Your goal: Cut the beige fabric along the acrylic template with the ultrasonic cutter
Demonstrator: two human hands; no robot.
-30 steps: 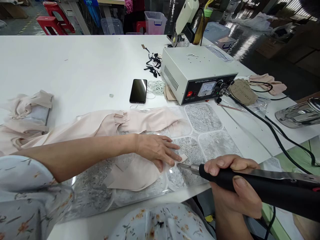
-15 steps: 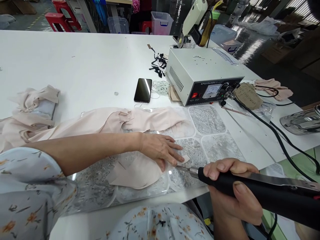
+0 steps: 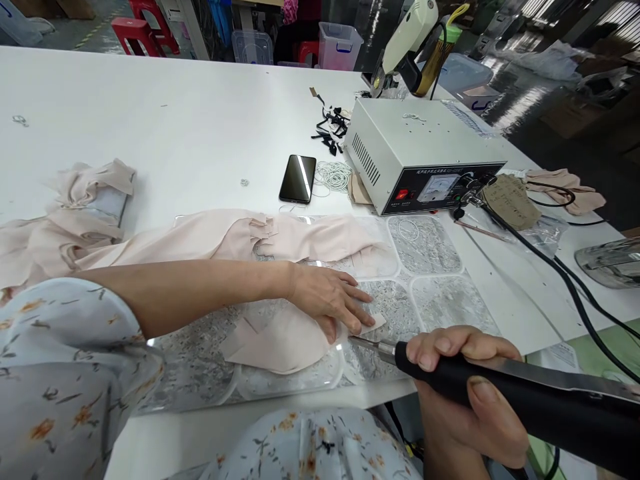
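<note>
With fingers stretched out, my left hand (image 3: 333, 297) presses flat on a pale pink fabric piece (image 3: 280, 343). That piece lies on a clear-edged mat with a grey stone pattern (image 3: 445, 303). My right hand (image 3: 470, 393) is wrapped round the black handle of an ultrasonic cutter (image 3: 545, 407). Its thin metal tip meets the mat by my left fingertips, close to the fabric's edge; whether it touches the cloth I cannot tell. A longer strip of pink fabric (image 3: 215, 237) stretches across the mat behind my left forearm.
A grey control box (image 3: 425, 143) with a dial and red switch stands at the back right, black cables (image 3: 555, 267) running from it. Near it lie a phone (image 3: 298, 179), pale green cord (image 3: 334, 175) and black scraps (image 3: 333, 127). Bunched fabric (image 3: 90, 207) sits left, a glass (image 3: 610, 260) far right.
The whole view has shifted slightly, so the table things appear further right. The cutter's tip sits a little further left relative to my left fingers. Both hands keep their hold.
</note>
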